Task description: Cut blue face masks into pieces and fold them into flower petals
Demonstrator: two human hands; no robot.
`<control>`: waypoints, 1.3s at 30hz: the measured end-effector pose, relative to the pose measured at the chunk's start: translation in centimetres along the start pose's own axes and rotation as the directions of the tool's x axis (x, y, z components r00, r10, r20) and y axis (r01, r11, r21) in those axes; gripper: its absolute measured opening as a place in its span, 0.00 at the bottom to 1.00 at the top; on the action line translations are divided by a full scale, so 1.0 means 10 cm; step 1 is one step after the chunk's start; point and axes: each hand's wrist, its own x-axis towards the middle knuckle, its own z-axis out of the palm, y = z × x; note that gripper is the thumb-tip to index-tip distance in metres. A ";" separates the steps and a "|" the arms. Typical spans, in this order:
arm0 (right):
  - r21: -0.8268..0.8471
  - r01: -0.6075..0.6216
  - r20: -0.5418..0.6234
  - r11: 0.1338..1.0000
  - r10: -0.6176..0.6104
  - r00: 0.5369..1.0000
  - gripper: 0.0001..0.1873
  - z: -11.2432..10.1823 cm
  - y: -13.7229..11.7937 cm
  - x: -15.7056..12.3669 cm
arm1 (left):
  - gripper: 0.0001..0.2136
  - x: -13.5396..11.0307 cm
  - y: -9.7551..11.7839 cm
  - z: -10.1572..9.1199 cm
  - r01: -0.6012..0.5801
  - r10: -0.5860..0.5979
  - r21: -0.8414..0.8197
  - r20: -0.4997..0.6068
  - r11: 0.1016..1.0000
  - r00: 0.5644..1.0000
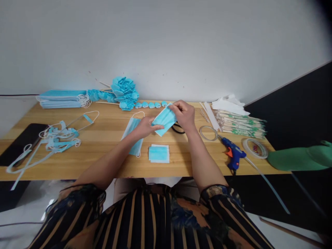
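Both of my hands hold a light blue piece of face mask (164, 120) just above the wooden table (103, 162). My left hand (145, 126) pinches its lower left end, and my right hand (184, 113) grips its upper right end. Under my left wrist lies a whole blue mask (131, 133) with white ear loops. A small stack of cut blue and white mask squares (159, 154) sits near the front edge. Black scissors (177, 129) are partly hidden below my right hand.
At the back lie a stack of masks (62, 98), a blue folded-mask flower (124, 92) and a row of small blue pieces (151, 104). Cut strips and loops (55, 138) sit at left. Right: glue gun (233, 153), tape rolls (255, 148), wrapped chopsticks (241, 124), white paper.
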 end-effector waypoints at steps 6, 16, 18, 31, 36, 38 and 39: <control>0.031 -0.008 0.029 0.999 0.008 1.000 0.17 0.01 0.01 -0.01 | 0.17 -0.01 0.01 0.00 -0.023 0.022 0.019 0.037 1.000 0.999; -0.013 0.052 0.228 0.999 -0.048 0.973 0.17 0.12 0.03 -0.05 | 0.21 -0.04 0.18 -0.25 -0.173 0.175 -0.054 0.042 0.983 0.984; -0.042 0.075 0.264 0.996 -0.062 0.963 0.19 0.15 0.00 -0.08 | 0.19 -0.04 0.18 -0.25 -0.176 0.178 -0.093 0.011 0.980 0.984; 0.265 -0.201 0.403 0.943 0.081 0.912 0.32 0.28 0.03 -0.10 | 0.23 0.00 0.07 -0.06 -0.163 -0.003 -0.398 -0.385 0.903 0.923; 0.222 -0.374 0.576 0.901 0.188 0.795 0.26 0.44 0.12 -0.19 | 0.25 0.04 0.06 -0.11 -0.233 -0.048 -0.473 -0.510 0.849 0.859; 0.104 -0.345 0.538 0.933 0.239 0.808 0.20 0.49 0.12 -0.24 | 0.26 0.06 0.03 -0.12 -0.232 -0.063 -0.479 -0.524 0.847 0.850; 0.046 -0.320 0.511 0.946 0.253 0.822 0.18 0.51 0.12 -0.26 | 0.26 0.07 0.02 -0.12 -0.232 -0.067 -0.477 -0.531 0.848 0.845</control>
